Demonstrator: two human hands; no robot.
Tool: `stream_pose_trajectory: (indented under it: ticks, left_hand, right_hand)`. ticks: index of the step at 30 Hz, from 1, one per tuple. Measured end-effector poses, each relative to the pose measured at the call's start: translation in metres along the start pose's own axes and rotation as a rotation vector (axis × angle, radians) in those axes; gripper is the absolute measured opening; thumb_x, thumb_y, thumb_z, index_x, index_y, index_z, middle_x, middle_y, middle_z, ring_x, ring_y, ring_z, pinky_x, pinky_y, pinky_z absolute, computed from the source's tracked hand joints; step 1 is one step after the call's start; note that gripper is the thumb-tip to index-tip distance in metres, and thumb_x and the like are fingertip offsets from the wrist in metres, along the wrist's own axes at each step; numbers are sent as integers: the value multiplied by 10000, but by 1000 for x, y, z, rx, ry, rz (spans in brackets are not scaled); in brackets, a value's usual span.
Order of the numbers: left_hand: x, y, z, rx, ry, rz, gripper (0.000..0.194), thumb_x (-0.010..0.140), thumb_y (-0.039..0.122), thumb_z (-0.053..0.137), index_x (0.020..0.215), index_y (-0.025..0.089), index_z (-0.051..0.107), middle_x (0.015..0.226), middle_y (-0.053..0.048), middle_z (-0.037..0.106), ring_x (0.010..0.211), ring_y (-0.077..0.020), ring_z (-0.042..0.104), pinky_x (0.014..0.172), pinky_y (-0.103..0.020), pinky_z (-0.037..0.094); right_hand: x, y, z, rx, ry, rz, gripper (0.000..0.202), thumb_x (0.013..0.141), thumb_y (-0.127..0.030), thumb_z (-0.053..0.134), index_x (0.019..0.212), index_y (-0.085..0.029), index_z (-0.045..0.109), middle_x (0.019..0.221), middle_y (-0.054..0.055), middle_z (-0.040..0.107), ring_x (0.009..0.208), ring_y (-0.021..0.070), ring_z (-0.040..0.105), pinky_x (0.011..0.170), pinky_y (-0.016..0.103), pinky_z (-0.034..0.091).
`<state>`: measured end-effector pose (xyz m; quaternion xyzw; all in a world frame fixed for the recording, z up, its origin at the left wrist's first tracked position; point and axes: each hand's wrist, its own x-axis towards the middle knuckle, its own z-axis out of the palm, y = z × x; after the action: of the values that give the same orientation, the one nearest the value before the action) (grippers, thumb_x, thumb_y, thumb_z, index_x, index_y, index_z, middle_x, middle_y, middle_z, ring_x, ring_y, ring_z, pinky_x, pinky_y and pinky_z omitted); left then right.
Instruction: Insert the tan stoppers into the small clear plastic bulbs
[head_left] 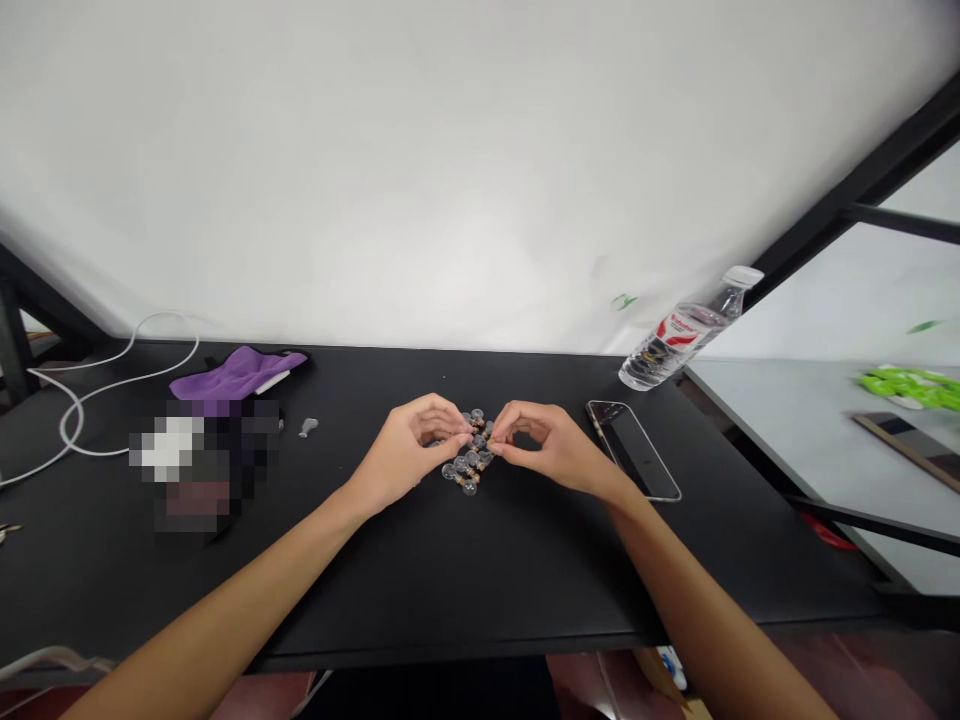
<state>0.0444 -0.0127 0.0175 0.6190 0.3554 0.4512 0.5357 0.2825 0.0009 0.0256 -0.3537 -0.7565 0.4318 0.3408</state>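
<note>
A loose cluster of small round clear-glass bottles (461, 464) with cork-coloured necks lies on the black table (420, 580), right between my hands. My left hand (409, 445) is closed at the left edge of the cluster, thumb and forefinger pinching what looks like one of these bottles. From the other side, my right hand (551, 445) pinches another at its cork-coloured part, between thumb and forefinger. The fingertips of both hands almost meet over the cluster and hide part of it. Fine details of the held pieces are too small to tell.
At the right lie a phone (634, 450) and a tilted-looking water bottle (679, 335). Purple cloth (240, 374), a small clear piece (308, 427) and a white cable (75, 420) are at the left. A white wall (450, 200) rises behind; black frame bars (862, 180) stand right.
</note>
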Motion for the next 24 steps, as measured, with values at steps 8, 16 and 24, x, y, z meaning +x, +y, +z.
stream_pose_trajectory:
  ticks: [8, 16, 24]
  left_hand:
    - [-1, 8, 3, -159, 64, -100, 232, 832, 310, 816, 958, 166, 686, 955, -59, 710, 846, -151, 668, 774, -277, 551]
    - [-2, 4, 0, -215, 8, -130, 243, 822, 282, 827, 973, 168, 674, 1043, -81, 736, 948, -180, 718, 879, -320, 579]
    - [-3, 7, 0, -216, 46, -128, 230, 810, 262, 846, 949, 148, 702, 985, -84, 763, 902, -169, 716, 829, -297, 577]
  right_hand:
    - [2, 1, 17, 130, 33, -22, 209, 865, -368, 799, 896, -190, 695, 915, 65, 701, 857, 200, 657, 799, 349, 550]
    - [5, 6, 21, 161, 113, -47, 214, 845, -375, 824, 865, -197, 705, 894, 60, 709, 837, 198, 666, 793, 362, 568]
    - [6, 6, 18, 239, 162, -59, 199, 812, -330, 856, 847, -200, 710, 876, 47, 690, 816, 182, 662, 764, 338, 570]
